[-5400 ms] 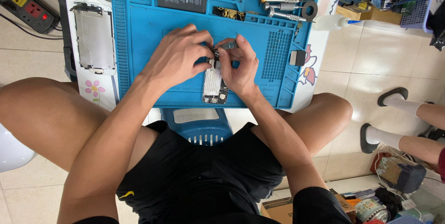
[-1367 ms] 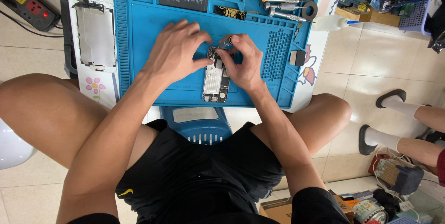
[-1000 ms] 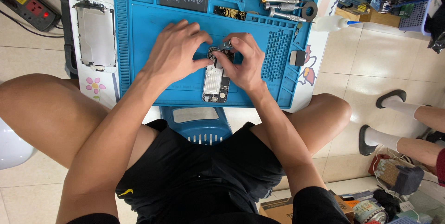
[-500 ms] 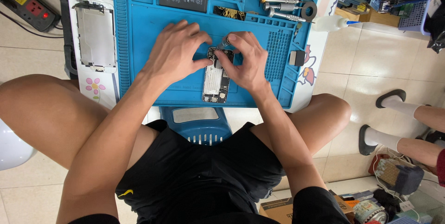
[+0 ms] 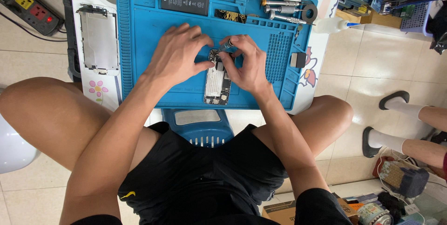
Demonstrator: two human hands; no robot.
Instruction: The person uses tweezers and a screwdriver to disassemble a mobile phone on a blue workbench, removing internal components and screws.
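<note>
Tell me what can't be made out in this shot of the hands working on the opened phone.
All in the head view:
- Upper end of the opened phone: covered by the left hand and right hand.
- The small part pinched at the fingertips: too small to identify.
- Whether a tool is held: hidden by the fingers.
- Black battery label: too small to make out.
- Blue mat: top cut off by the frame edge.

1. Opened phone chassis (image 5: pixel 217 84) lay on blue repair mat (image 5: pixel 153 57).
2. Left hand (image 5: pixel 178 55) and right hand (image 5: pixel 247 62) pinched its top end.
3. Black battery (image 5: pixel 185 2), screwdrivers (image 5: pixel 281 8) and screen panel (image 5: pixel 98 39) rested nearby.
</note>
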